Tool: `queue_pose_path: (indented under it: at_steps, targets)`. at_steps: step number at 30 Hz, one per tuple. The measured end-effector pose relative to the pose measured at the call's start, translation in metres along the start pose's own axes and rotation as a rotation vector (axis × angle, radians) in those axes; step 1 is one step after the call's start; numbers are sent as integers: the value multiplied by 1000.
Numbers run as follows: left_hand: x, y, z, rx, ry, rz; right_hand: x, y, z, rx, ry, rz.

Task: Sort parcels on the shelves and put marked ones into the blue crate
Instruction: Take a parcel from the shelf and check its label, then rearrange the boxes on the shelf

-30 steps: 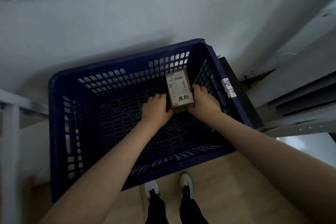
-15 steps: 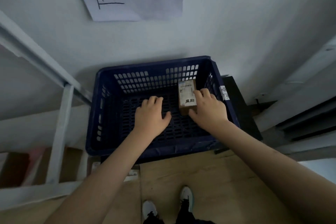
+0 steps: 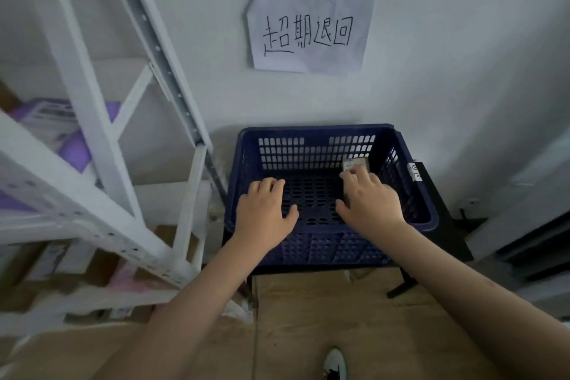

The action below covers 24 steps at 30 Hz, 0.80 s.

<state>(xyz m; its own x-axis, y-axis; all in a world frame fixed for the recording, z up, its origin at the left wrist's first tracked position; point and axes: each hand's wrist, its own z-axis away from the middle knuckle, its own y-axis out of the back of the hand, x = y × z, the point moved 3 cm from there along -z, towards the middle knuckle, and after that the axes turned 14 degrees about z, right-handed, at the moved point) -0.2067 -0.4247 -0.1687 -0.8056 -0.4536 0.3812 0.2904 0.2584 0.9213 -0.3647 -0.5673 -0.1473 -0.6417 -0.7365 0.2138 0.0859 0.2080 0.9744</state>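
The person's arms are bare, with no sleeves on them. The left hand and right hand wear nothing. One white shoe with dark laces shows.

Light is dim, soft & bluish, no strong glare. The wall is the brightest part. Dark shadow sits by the right edge & inside the blue crate. The white shelf frame bends & leans, stretched by the wide lens. The purple stuff on the left is blurry. Writing on the paper sign looks sharp. The arms look big near the bottom corners.
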Motion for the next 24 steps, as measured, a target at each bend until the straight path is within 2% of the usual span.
queue_pose_path:
  at_steps: [6, 12, 24]
  targets:
    - [-42, 35, 89, 72, 3, 63, -93, 27, 43, 58, 133, -33]
    - [-107, 63, 183, 106, 86, 157, -184, 37, 78, 23, 277, -53]
    - [-250, 153, 350, 347, 553, 143, -364, 104, 126, 95, 599, -120]
